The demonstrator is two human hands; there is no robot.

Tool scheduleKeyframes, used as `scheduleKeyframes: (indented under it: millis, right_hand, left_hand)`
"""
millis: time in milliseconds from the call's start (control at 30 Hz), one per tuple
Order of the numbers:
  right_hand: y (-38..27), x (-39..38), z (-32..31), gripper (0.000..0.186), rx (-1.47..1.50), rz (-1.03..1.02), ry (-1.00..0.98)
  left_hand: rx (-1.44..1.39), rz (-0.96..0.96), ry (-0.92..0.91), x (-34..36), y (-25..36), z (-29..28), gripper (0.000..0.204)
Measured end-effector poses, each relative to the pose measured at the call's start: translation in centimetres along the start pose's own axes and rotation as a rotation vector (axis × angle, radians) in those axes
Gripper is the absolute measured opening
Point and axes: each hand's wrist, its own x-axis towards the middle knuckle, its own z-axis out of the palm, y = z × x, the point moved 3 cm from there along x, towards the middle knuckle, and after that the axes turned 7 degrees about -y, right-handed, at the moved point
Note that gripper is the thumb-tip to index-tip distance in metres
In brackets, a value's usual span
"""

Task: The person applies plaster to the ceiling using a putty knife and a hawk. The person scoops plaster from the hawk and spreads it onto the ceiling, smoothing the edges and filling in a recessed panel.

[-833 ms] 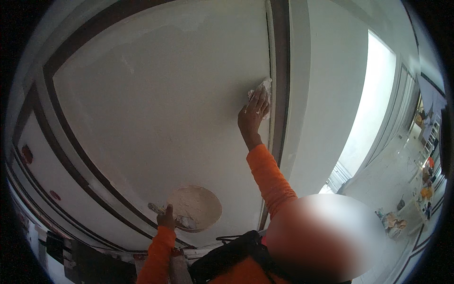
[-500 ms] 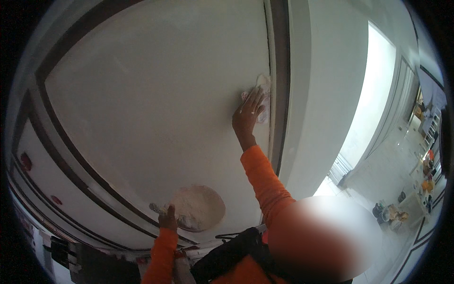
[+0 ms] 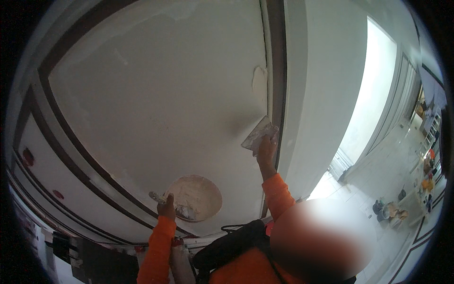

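Observation:
My right hand (image 3: 266,150) grips a broad, putty-smeared scraper (image 3: 259,134), its blade against the pale flat panel (image 3: 156,109) beside a dark strip. Above it, a fresh dab of wet putty (image 3: 258,84) stays on the panel along the same edge. Lower left, my left hand (image 3: 166,207) is closed at the side of a round tub (image 3: 220,193) with pinkish-white putty (image 3: 191,191) inside. A crusted tool handle (image 3: 155,196) sticks out past that hand, and greyish metal shows in the putty. How the fingers share tub and handle is hidden.
Dark strips (image 3: 71,137) frame the panel on the left, and another dark strip (image 3: 279,71) runs along its right. A bright opening (image 3: 364,94) stands to the right. Bags and loose items (image 3: 390,210) lie on the far-right floor, with a ladder (image 3: 432,125) beyond.
My right hand has come down along the strip and turned, so the scraper blade now shows. The putty dab above is uncovered. My left hand and the tub have barely shifted.

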Motion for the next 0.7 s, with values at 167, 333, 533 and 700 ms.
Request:
scheduleKeyframes:
  millis: [167,333,533,700]
  right_hand:
    - [0.1,-0.7,2.8,0.043,0.227,0.018,0.162]
    - [2.3,7.5,3.3,0.039,0.359,-0.071,0.269]
    - [-10.0,9.9,10.8,0.018,0.406,-0.119,0.216]
    - [-17.1,17.5,14.5,0.03,-0.118,-0.135,0.156]
  left_hand:
    - [-0.073,-0.127,0.021,-1.7,1.3,-0.1,0.061]
    - [-0.005,-0.088,0.049,-2.4,3.9,1.5,0.057]
    - [0.012,-0.172,0.046,-2.4,3.6,1.4,0.054]
    - [0.136,-0.084,-0.064,0.1,2.0,1.5,0.054]
